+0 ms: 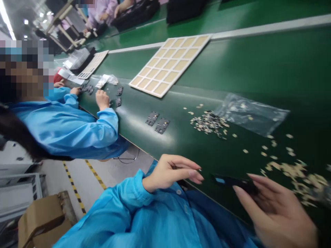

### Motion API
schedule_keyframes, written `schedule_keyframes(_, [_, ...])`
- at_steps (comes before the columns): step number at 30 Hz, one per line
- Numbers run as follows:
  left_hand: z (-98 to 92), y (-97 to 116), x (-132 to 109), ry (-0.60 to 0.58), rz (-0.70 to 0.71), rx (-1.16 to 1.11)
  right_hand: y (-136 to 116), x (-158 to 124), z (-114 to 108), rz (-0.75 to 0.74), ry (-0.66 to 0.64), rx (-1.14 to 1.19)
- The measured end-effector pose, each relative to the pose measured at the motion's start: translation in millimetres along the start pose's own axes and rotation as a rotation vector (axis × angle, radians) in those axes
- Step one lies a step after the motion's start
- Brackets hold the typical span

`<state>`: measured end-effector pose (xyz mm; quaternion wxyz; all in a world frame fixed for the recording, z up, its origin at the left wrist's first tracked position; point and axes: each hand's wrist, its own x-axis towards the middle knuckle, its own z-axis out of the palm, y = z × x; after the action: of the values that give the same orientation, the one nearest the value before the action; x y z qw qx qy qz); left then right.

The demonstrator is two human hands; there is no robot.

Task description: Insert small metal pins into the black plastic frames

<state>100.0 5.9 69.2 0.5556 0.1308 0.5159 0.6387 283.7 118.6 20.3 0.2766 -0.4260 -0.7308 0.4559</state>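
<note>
My right hand [279, 206] holds a slim dark part with a light blue patch [230, 181] between thumb and fingers, above the green bench [191, 148]. To its left, my left hand [178, 170] is closed in a pinch at the bench edge. A tiny glint shows at its fingertips, too small to name. Beyond my hands lies a pile of small metallic pieces [208, 122] next to a clear plastic bag [254, 115]. Tan small pieces [287, 170] are scattered near my right hand. Two dark flat modules [162, 125] lie farther left on the bench.
A white-framed grid tray [165, 65] lies across the bench middle. At the left, a co-worker in a blue smock [74, 127] handles similar dark parts. A second tray [93, 64] is beyond. Cardboard boxes [38, 217] stand on the floor at lower left.
</note>
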Motion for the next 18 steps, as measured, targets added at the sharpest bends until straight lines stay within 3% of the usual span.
schedule_keyframes(3, [1.5,0.5,-0.2,0.038,0.028,0.102,-18.9,4.8,0.1,0.168,0.078,0.095])
schedule_keyframes(7, [2.7,-1.2,3.8,0.057,0.066,0.177,-15.5,3.6,-0.1,0.18,0.013,0.158])
schedule_keyframes(13, [-3.6,-9.2,9.0,0.096,0.159,0.34,-4.4,1.6,1.1,0.013,-0.036,0.036])
schedule_keyframes(18, [-24.5,-7.2,15.0,0.118,0.442,0.667,-12.3,17.5,4.6,-0.28,-0.037,-0.346])
